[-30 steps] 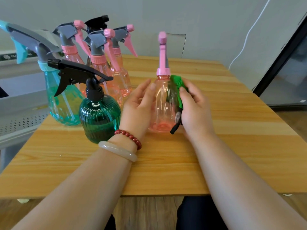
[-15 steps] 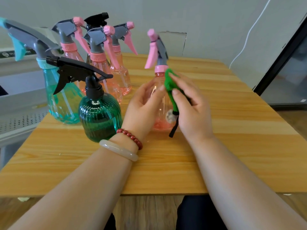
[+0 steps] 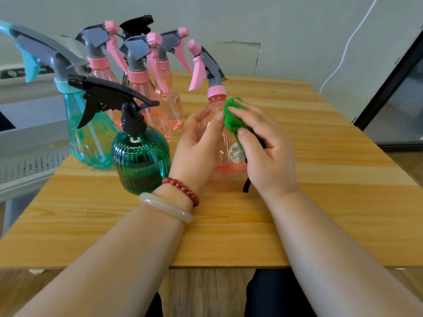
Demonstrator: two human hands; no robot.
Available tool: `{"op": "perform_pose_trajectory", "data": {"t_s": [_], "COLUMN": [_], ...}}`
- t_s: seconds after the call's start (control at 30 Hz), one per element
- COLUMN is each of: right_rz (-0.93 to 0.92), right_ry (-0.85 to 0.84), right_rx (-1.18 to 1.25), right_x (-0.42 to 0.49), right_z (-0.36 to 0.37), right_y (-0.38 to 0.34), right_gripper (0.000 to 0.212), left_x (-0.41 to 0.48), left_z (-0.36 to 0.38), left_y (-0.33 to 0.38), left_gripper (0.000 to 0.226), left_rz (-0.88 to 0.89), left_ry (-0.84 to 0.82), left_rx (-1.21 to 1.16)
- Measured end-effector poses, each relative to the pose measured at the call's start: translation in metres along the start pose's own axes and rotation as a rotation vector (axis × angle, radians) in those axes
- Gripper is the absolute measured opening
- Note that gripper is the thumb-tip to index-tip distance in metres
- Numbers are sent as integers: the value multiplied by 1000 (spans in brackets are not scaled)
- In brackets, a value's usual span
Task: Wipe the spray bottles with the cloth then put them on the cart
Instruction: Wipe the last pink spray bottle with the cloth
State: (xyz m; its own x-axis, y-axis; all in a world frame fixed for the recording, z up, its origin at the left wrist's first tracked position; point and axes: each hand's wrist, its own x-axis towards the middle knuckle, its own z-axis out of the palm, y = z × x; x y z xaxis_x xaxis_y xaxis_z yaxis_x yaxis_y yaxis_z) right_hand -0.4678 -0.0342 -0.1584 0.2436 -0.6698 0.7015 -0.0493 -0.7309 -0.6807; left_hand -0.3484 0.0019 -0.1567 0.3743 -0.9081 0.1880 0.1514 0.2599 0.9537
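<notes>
The person has a pink spray bottle standing upright on the wooden surface, just about centre frame. The left hand wraps its grip round the bottle's clear body from the left, fingers curled across the front. The right hand has its grip closed on a bunched green cloth, thumb and fingers pressing it against the bottle's shoulder just under the pink collar. A black strap dangles from the cloth down to the surface.

The bottle's trigger head points to the upper left. Just beside the left wrist stands a ribbed green bottle with a black sprayer. A teal bottle stands left of it, and more pink bottles cluster behind. At the left edge, below the surface's level, sits a grey perforated shelf. The left wrist wears a red bead bracelet and a pale bangle.
</notes>
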Motion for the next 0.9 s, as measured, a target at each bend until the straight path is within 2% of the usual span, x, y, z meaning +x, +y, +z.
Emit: {"op": "perform_pose_trajectory", "data": {"t_s": [0.03,0.13,0.17,0.23,0.33,0.4,0.5,0.6,0.7,0.8,0.9], "right_rz": [31,363,423,362,28,-73,12,149,110,152,231], "right_ry": [21,84,95,61,-39,-77,-114,-61,30,79,90], "right_rx": [9,260,296,243,31,-27,51,90,-1,-18,81], "right_x": [2,7,9,7,0,-1,1,0,-1,1,6], "right_z": [1,3,1,-1,-4,-2,1,2,4,5,3], "right_y": [-2,-7,-5,-6,-4,-3,-5,-4,-1,-1,3], "right_gripper": [35,31,31,32,36,40,44,45,43,36,33], "left_x": [-1,-5,-7,-7,-4,-2,1,1,1,-3,-9], "left_z": [-1,0,1,2,1,-2,-6,-4,-2,2,7], "left_y": [0,1,1,1,2,3,2,0,-1,-1,-1], "left_gripper": [50,37,35,36,48,49,48,44,33,47,67], "left_rz": [6,22,32,63,90,91,85,72,88,86,136], "left_ry": [-8,-39,-47,-35,26,54,88,60,45,-65,-174], "left_rx": [0,22,24,17,19,-2,-30,-41,44,105,151]}}
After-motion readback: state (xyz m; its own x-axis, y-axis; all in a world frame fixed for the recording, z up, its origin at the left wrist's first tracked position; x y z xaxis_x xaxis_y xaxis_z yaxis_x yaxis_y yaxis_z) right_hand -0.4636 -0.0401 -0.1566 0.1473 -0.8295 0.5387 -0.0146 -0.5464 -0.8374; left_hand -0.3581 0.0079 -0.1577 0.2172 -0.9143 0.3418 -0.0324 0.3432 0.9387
